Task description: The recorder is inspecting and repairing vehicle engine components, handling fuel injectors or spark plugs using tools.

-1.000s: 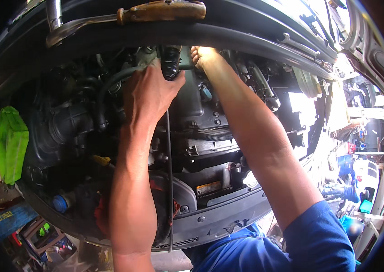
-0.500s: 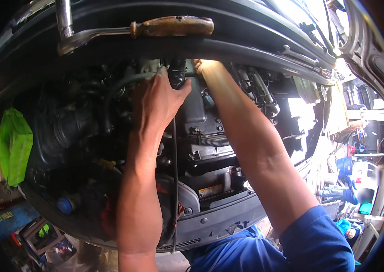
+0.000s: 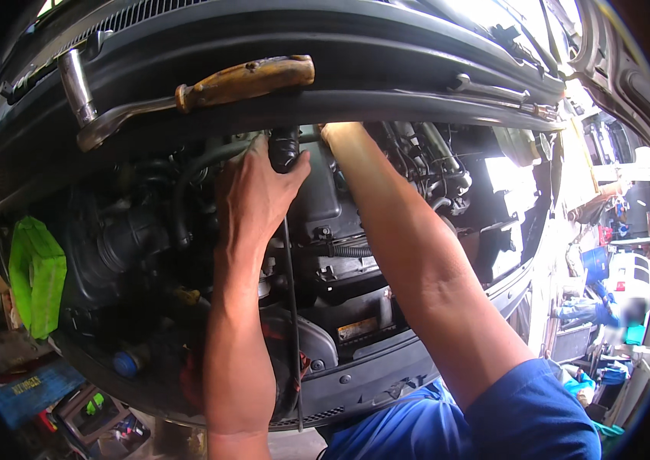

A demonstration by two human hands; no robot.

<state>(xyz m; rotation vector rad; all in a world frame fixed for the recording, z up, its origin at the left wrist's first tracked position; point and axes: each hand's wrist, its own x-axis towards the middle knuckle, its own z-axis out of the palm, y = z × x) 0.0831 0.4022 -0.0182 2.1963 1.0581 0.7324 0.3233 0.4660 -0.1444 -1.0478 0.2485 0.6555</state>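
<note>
In an open engine bay, my left hand (image 3: 257,184) is closed round a black corded work light (image 3: 284,149) near the rear panel. Its black cord (image 3: 292,307) hangs down past my left forearm. My right hand (image 3: 340,135) reaches beneath the edge of the black cowl panel (image 3: 386,106), lit brightly at the wrist. The panel hides its fingers, and whatever they touch cannot be made out. Between my arms lies a dark engine cover (image 3: 321,195). On the cowl rests a ratchet (image 3: 248,82) with a worn, yellow-brown handle and a long socket.
A wrench (image 3: 490,89) and a screwdriver (image 3: 543,110) lie on the cowl at right. A bright green block-shaped object (image 3: 37,276) stands at the left edge. A blue cap (image 3: 125,363) sits at front left. Below left is a tray of tools (image 3: 106,418). Workshop clutter fills the right.
The whole view has shifted, so the cowl and ratchet appear lower. My left hand keeps its grip on the work light. My right fingertips, partly visible before, are now hidden under the cowl edge.
</note>
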